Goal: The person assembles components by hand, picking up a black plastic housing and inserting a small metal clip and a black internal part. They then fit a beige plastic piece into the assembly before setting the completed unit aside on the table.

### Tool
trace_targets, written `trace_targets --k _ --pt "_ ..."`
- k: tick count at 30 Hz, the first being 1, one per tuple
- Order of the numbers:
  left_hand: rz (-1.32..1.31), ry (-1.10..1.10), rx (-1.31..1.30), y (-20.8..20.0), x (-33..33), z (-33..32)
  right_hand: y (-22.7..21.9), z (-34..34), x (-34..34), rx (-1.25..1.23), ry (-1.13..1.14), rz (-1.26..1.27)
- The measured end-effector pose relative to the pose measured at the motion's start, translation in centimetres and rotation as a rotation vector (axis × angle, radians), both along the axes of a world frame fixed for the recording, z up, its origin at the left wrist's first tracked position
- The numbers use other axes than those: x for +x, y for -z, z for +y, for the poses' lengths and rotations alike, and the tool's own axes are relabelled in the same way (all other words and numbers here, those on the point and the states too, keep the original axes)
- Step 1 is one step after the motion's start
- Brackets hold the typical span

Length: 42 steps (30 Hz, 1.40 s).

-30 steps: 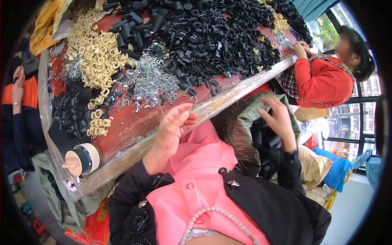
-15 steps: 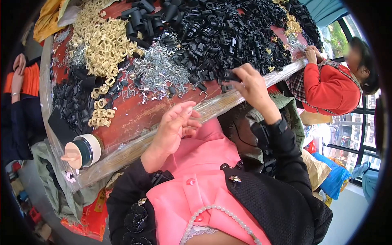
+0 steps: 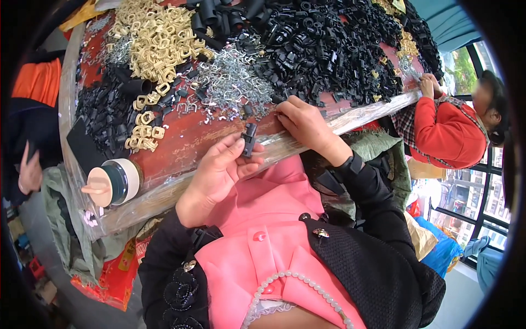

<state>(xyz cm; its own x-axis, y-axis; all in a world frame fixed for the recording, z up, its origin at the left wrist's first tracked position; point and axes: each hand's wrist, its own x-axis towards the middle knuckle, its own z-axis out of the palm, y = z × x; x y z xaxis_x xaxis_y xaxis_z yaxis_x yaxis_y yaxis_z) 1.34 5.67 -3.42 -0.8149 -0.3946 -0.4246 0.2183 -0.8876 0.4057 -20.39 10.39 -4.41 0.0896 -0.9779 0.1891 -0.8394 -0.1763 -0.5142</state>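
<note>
My left hand [image 3: 219,167] holds a small black plastic part [image 3: 249,140] upright between thumb and fingers, just over the table's near edge. My right hand [image 3: 308,125] rests at the table edge to the right of it, fingers bent together and pointing left. Whatever its fingertips may pinch is too small or hidden to name. Ahead of my hands lies a pile of silver U-shaped metal pieces [image 3: 233,77]. A large heap of black plastic parts [image 3: 329,52] spreads beyond and to the right.
Beige plastic buckles [image 3: 156,41] are heaped at the far left of the red table [image 3: 181,140]. A jar with a beige lid [image 3: 118,182] stands at the near left corner. Plastic film wraps the wooden edge. A person in red [image 3: 449,129] works on the right; another person's hand [image 3: 30,170] shows at left.
A black part now sits in my left hand, which was empty and loosely open. My right hand, which held a black part farther right, has come left and down to the table edge.
</note>
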Motion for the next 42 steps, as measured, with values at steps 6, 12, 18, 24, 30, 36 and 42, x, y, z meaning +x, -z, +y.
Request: trace_targets --k 6,12,18,24,30,36,42 --pt "-0.118 -0.116 -0.214 -0.8 -0.1 -0.6 -0.2 -1.3 0.8 -0.026 0.07 0.261" --pt "-0.381 -0.153 -0.779 1.2 -1.3 -0.4 0.5 -0.8 1.6 -0.012 -0.042 -0.209" --pt "-0.44 -0.263 -1.255 0.8 -2.8 -0.8 -1.8 -0.6 3.4 0.621 0.062 -1.181" --pt "-0.467 -0.217 -1.17 0.8 -3.0 -1.5 -0.7 -0.9 3.1 0.856 0.106 -1.762" --pt "-0.541 -0.312 -1.233 1.4 -3.2 -1.6 -0.4 -0.6 3.8 0.805 0.166 -1.814" --pt "-0.588 -0.328 -1.234 1.1 -3.1 -1.6 -0.3 -0.2 4.8 0.542 0.149 -1.298" --pt "-0.53 -0.291 -1.026 2.0 -3.3 -1.7 -1.9 -0.5 4.4 -0.044 0.011 -0.253"
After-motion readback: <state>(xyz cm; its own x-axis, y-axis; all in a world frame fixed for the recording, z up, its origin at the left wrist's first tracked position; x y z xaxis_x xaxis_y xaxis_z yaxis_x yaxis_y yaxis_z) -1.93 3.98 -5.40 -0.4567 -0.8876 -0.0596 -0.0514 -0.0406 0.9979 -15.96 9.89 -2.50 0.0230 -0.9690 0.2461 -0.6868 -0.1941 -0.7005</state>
